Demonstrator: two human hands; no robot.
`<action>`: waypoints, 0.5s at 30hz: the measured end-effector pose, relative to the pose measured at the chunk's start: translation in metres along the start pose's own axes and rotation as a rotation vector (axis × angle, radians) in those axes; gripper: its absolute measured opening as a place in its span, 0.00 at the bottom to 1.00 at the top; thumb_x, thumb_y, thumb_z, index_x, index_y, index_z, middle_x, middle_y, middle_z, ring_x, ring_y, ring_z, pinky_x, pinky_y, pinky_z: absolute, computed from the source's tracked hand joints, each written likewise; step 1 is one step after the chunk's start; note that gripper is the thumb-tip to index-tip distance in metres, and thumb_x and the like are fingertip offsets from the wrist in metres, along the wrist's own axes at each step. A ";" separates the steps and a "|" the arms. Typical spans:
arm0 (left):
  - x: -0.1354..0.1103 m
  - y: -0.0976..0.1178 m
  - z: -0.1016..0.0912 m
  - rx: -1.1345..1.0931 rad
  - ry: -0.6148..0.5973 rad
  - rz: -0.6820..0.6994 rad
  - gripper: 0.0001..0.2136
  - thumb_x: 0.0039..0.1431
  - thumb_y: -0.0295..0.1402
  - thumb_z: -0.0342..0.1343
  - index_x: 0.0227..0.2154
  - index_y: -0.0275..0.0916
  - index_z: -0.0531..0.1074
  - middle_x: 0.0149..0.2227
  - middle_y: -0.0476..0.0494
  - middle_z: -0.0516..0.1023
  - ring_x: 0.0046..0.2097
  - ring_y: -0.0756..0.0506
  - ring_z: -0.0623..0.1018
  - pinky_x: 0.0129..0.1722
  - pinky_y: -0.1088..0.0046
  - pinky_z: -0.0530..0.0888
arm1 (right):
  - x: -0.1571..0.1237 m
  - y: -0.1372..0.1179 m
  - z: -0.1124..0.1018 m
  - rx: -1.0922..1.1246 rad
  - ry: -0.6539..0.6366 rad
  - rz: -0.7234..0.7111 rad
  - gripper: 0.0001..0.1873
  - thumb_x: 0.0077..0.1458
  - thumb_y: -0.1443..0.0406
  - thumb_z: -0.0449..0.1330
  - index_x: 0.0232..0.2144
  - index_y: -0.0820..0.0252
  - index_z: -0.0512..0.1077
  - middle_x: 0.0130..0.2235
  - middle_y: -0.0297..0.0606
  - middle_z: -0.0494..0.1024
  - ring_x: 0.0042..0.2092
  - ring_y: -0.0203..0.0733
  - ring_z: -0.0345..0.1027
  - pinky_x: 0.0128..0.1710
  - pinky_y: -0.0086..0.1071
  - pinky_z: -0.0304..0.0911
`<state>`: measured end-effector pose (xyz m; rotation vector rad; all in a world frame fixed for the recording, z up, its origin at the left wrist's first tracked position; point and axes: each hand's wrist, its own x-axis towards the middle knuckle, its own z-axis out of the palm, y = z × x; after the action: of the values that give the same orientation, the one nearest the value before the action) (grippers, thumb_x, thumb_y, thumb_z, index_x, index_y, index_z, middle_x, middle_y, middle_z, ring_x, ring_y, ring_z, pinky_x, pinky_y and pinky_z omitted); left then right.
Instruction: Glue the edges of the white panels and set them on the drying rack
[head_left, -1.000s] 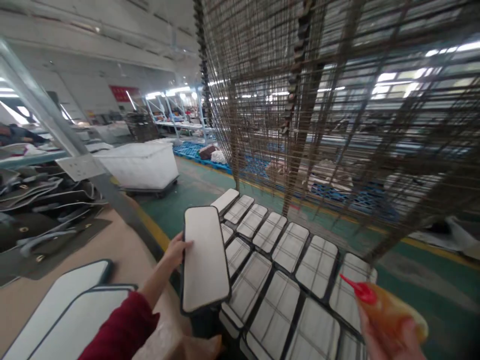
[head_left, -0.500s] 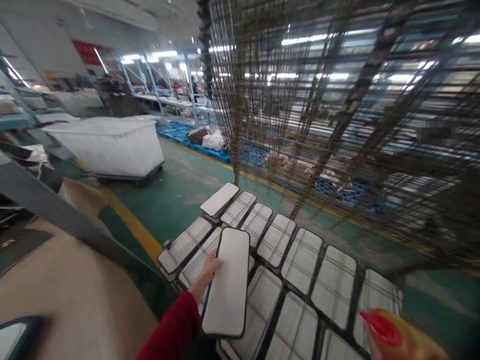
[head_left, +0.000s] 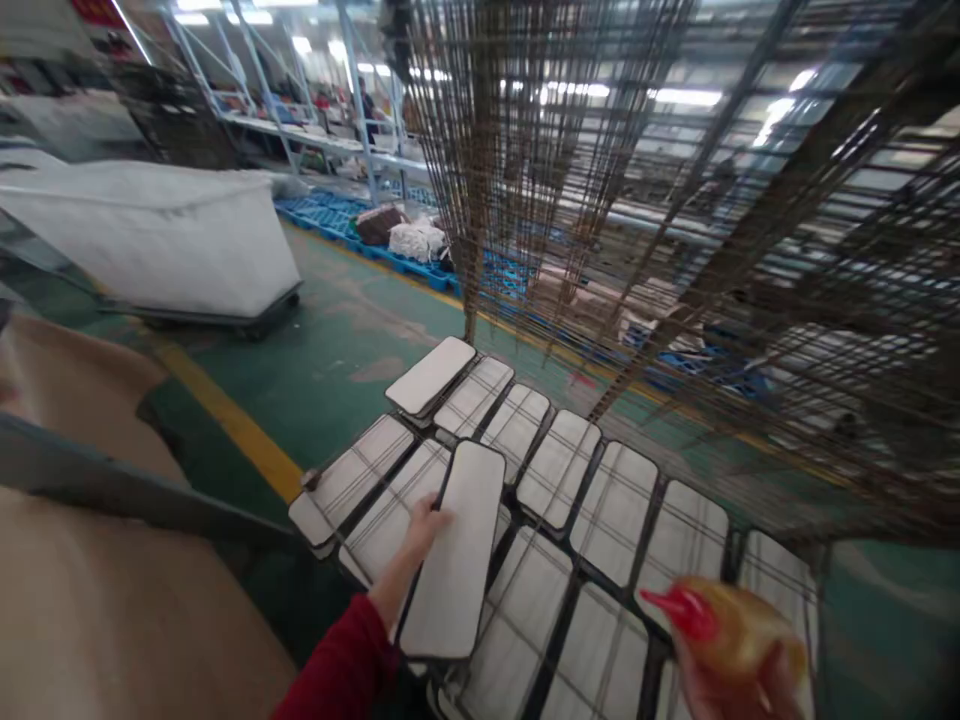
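My left hand (head_left: 426, 528) is closed on the left edge of a long white panel (head_left: 456, 565) with rounded corners and a dark rim. The panel is tilted above rows of similar panels (head_left: 607, 515) that lie on a wire mesh shelf. At the lower right, my right hand (head_left: 750, 685) wraps round a squeeze bottle (head_left: 750, 620), yellowish-brown with a pointed red nozzle. The bottle hangs over the right-hand panels, its tip pointing left. Part of my right hand is cut off by the lower picture edge.
Raised wire mesh shelves (head_left: 555, 170) rise behind the panels. A large white wheeled bin (head_left: 180, 240) stands at the left on green floor. A brown sheet-like surface (head_left: 112, 610) and a grey bar (head_left: 135, 490) are near left. Blue pallets (head_left: 330, 215) hold bundles farther back.
The view has shifted, and the white bin appears farther left. My right hand has brought the bottle leftward and further into view. My left hand still holds the panel, now leaning more to the right.
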<state>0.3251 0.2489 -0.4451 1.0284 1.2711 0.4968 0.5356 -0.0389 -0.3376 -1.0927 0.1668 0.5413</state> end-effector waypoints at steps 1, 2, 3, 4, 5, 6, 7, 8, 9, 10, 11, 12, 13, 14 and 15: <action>-0.009 0.008 0.000 -0.021 -0.056 0.022 0.12 0.34 0.25 0.57 0.28 0.34 0.73 0.23 0.50 0.74 0.27 0.46 0.74 0.28 0.73 0.69 | -0.002 0.001 0.020 0.020 0.008 0.030 0.27 0.45 0.51 0.68 0.45 0.57 0.74 0.46 0.43 0.80 0.45 0.48 0.75 0.44 0.45 0.75; -0.019 0.017 0.000 -0.043 -0.116 0.045 0.13 0.34 0.27 0.58 0.30 0.34 0.73 0.24 0.49 0.75 0.27 0.46 0.74 0.29 0.73 0.70 | -0.005 0.002 0.042 0.043 0.019 0.033 0.27 0.43 0.51 0.69 0.44 0.57 0.75 0.45 0.43 0.80 0.44 0.47 0.75 0.43 0.42 0.75; -0.031 0.027 0.001 -0.068 -0.185 0.068 0.15 0.35 0.28 0.59 0.32 0.34 0.74 0.26 0.48 0.77 0.28 0.46 0.74 0.29 0.73 0.70 | -0.007 0.001 0.065 0.080 0.048 -0.033 0.27 0.42 0.51 0.69 0.43 0.57 0.75 0.43 0.41 0.81 0.42 0.45 0.76 0.41 0.39 0.75; -0.044 0.038 0.003 -0.098 -0.273 0.092 0.18 0.36 0.29 0.60 0.35 0.34 0.74 0.27 0.48 0.78 0.28 0.46 0.75 0.29 0.72 0.70 | -0.008 0.000 0.086 0.112 0.018 -0.067 0.26 0.41 0.53 0.70 0.42 0.56 0.75 0.41 0.38 0.82 0.41 0.43 0.76 0.40 0.36 0.74; -0.057 0.049 0.005 -0.115 -0.341 0.107 0.20 0.37 0.29 0.61 0.38 0.34 0.74 0.28 0.47 0.78 0.29 0.46 0.75 0.30 0.72 0.71 | -0.010 -0.003 0.106 0.136 -0.039 -0.108 0.25 0.40 0.54 0.71 0.42 0.54 0.75 0.40 0.36 0.82 0.40 0.42 0.76 0.40 0.36 0.74; -0.071 0.060 0.007 -0.124 -0.394 0.119 0.22 0.38 0.30 0.62 0.42 0.34 0.73 0.30 0.46 0.79 0.30 0.46 0.75 0.31 0.72 0.71 | -0.010 -0.005 0.123 0.157 -0.083 -0.174 0.24 0.40 0.55 0.71 0.41 0.53 0.75 0.39 0.34 0.82 0.40 0.41 0.76 0.39 0.35 0.74; -0.085 0.070 0.010 -0.126 -0.438 0.124 0.23 0.40 0.30 0.62 0.44 0.34 0.73 0.33 0.45 0.79 0.32 0.45 0.76 0.32 0.72 0.71 | -0.011 -0.009 0.137 0.157 -0.141 -0.216 0.22 0.41 0.56 0.70 0.41 0.53 0.75 0.38 0.33 0.82 0.40 0.40 0.75 0.41 0.35 0.73; -0.098 0.079 0.012 -0.133 -0.475 0.128 0.24 0.41 0.30 0.62 0.46 0.35 0.72 0.35 0.44 0.80 0.34 0.45 0.77 0.33 0.72 0.72 | -0.010 -0.012 0.147 0.157 -0.176 -0.262 0.21 0.41 0.57 0.70 0.40 0.54 0.76 0.38 0.33 0.82 0.40 0.40 0.75 0.42 0.36 0.72; -0.111 0.087 0.014 -0.143 -0.512 0.127 0.26 0.41 0.30 0.63 0.48 0.35 0.71 0.38 0.43 0.80 0.36 0.44 0.77 0.35 0.71 0.72 | -0.010 -0.016 0.155 0.159 -0.201 -0.301 0.20 0.41 0.58 0.70 0.39 0.54 0.76 0.37 0.34 0.82 0.41 0.40 0.75 0.44 0.37 0.71; -0.123 0.094 0.016 -0.153 -0.548 0.126 0.27 0.42 0.30 0.63 0.50 0.36 0.70 0.41 0.42 0.79 0.38 0.43 0.77 0.37 0.70 0.73 | -0.010 -0.019 0.160 0.159 -0.221 -0.334 0.19 0.41 0.59 0.70 0.38 0.55 0.76 0.38 0.34 0.82 0.41 0.40 0.75 0.45 0.38 0.70; -0.134 0.100 0.017 -0.162 -0.577 0.126 0.28 0.43 0.31 0.63 0.51 0.37 0.69 0.42 0.42 0.79 0.40 0.42 0.77 0.38 0.69 0.73 | -0.009 -0.023 0.162 0.158 -0.236 -0.362 0.18 0.41 0.59 0.70 0.37 0.55 0.76 0.38 0.35 0.82 0.41 0.41 0.74 0.45 0.40 0.70; -0.143 0.105 0.018 -0.168 -0.602 0.127 0.29 0.44 0.31 0.63 0.52 0.37 0.68 0.44 0.42 0.79 0.41 0.41 0.77 0.39 0.68 0.73 | -0.009 -0.026 0.164 0.155 -0.250 -0.385 0.18 0.41 0.60 0.70 0.37 0.56 0.76 0.38 0.36 0.82 0.40 0.41 0.74 0.45 0.41 0.70; -0.152 0.109 0.019 -0.169 -0.618 0.132 0.29 0.45 0.31 0.63 0.53 0.37 0.67 0.44 0.41 0.78 0.42 0.41 0.77 0.40 0.68 0.73 | -0.009 -0.029 0.164 0.151 -0.263 -0.400 0.17 0.41 0.60 0.70 0.36 0.56 0.76 0.37 0.36 0.82 0.40 0.41 0.74 0.44 0.41 0.70; -0.159 0.113 0.019 -0.168 -0.629 0.140 0.29 0.45 0.31 0.63 0.54 0.37 0.67 0.45 0.41 0.78 0.42 0.40 0.77 0.40 0.67 0.73 | -0.010 -0.032 0.164 0.148 -0.274 -0.409 0.17 0.40 0.60 0.70 0.35 0.56 0.76 0.36 0.36 0.81 0.39 0.41 0.74 0.42 0.40 0.71; -0.166 0.117 0.020 -0.164 -0.635 0.152 0.29 0.46 0.31 0.63 0.54 0.37 0.66 0.45 0.41 0.78 0.43 0.40 0.77 0.40 0.67 0.73 | -0.011 -0.035 0.164 0.149 -0.279 -0.414 0.16 0.39 0.60 0.71 0.34 0.57 0.76 0.35 0.35 0.81 0.38 0.41 0.74 0.41 0.39 0.71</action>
<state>0.3237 0.1668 -0.2583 1.0360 0.5835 0.3404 0.5221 0.0888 -0.2296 -0.8638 -0.2560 0.2976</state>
